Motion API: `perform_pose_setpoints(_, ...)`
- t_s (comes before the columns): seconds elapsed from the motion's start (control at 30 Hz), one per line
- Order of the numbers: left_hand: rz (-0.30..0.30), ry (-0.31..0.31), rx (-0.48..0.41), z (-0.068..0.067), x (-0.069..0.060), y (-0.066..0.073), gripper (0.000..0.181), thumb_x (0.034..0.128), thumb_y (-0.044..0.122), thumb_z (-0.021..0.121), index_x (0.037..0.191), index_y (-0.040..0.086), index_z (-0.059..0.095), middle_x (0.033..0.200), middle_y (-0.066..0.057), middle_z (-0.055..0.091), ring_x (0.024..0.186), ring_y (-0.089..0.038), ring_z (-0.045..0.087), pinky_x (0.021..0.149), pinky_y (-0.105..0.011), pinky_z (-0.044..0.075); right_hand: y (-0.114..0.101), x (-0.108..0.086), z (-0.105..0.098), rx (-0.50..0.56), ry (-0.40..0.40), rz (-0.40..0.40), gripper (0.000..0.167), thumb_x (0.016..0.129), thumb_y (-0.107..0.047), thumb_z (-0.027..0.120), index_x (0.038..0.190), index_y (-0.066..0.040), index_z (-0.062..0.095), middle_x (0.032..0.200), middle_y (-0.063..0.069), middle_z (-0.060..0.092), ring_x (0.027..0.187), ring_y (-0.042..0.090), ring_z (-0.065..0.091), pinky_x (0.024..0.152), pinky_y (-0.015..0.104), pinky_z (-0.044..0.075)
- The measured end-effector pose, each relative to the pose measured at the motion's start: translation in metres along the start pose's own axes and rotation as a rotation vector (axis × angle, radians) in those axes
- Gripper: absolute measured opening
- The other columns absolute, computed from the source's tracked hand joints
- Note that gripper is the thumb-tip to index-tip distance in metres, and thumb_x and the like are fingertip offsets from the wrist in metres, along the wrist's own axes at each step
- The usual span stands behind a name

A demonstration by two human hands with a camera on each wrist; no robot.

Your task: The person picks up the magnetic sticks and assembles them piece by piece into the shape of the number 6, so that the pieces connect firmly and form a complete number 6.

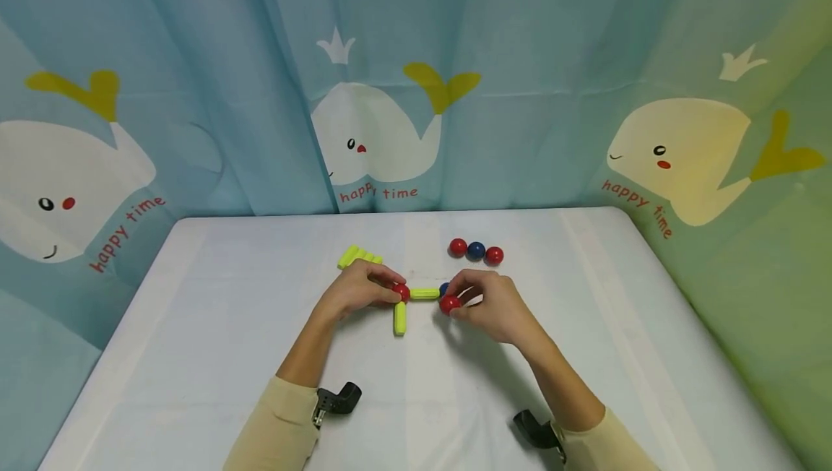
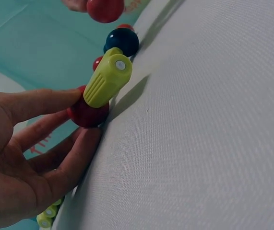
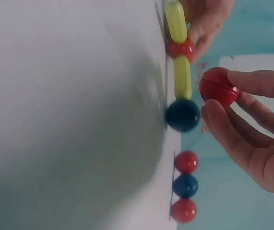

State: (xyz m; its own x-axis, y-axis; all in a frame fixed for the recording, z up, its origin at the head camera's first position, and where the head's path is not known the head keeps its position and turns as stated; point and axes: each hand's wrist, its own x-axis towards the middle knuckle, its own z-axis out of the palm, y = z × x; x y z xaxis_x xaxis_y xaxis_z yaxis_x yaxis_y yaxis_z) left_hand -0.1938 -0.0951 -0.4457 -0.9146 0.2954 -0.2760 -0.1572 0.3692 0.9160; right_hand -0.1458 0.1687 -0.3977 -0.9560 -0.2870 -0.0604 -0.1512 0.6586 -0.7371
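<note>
My left hand holds a red ball on the table between thumb and fingers. Two yellow-green rods touch this ball: one rod runs right to a dark blue ball, the other rod points toward the front edge. Between its thumb and fingertips, my right hand pinches another red ball. That ball is raised off the table, apart from the blue ball, as the right wrist view shows. In the head view the right fingers partly cover the blue ball.
Farther back on the table lie a red ball, a blue ball and another red ball in a row. Several yellow-green rods lie side by side behind my left hand. A whale-print curtain hangs behind.
</note>
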Motion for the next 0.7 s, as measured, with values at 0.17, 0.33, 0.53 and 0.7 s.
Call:
perform_pose_setpoints(0.17, -0.003, -0.011, -0.019, -0.001, -0.001, 0.0, 0.023, 0.0864, 0.008, 0.082, 0.11, 0.011, 0.081, 0.108, -0.007, 0.073, 0.093, -0.02, 0.069, 0.08, -0.031, 0.061, -0.006, -0.003, 0.014, 0.002, -0.071, -0.038, 0.02, 0.082, -0.003, 0.084, 0.096, -0.014, 0.074, 0.09, -0.001, 0.075, 0.085, 0.016, 0.071, 0.072, 0.031, 0.056)
perform_pose_setpoints(0.33, -0.001, -0.016, -0.015, -0.001, -0.001, 0.0, 0.024, 0.0864, 0.009, 0.082, 0.111, 0.011, 0.081, 0.109, -0.007, 0.073, 0.095, -0.02, 0.068, 0.08, -0.03, 0.061, -0.01, -0.004, 0.028, -0.016, -0.139, -0.054, 0.022, 0.08, -0.005, 0.087, 0.095, -0.013, 0.073, 0.088, -0.002, 0.073, 0.083, 0.014, 0.068, 0.07, 0.029, 0.056)
perform_pose_setpoints(0.53, 0.029, -0.031, -0.021, -0.002, -0.001, -0.001, 0.026, 0.0861, 0.007, 0.082, 0.112, 0.007, 0.08, 0.11, -0.01, 0.073, 0.093, -0.019, 0.068, 0.078, -0.029, 0.06, -0.015, -0.008, 0.043, -0.007, -0.183, -0.085, 0.023, 0.077, -0.005, 0.09, 0.09, -0.014, 0.073, 0.085, -0.002, 0.073, 0.08, 0.012, 0.068, 0.068, 0.025, 0.055)
perform_pose_setpoints(0.7, 0.029, -0.025, -0.009, -0.002, -0.001, -0.001, 0.026, 0.0864, 0.008, 0.082, 0.112, 0.007, 0.08, 0.111, -0.009, 0.073, 0.095, -0.02, 0.067, 0.079, -0.029, 0.06, -0.018, -0.009, 0.052, 0.01, -0.207, -0.109, 0.023, 0.077, -0.003, 0.089, 0.091, -0.011, 0.072, 0.084, 0.0, 0.074, 0.078, 0.013, 0.068, 0.067, 0.025, 0.056)
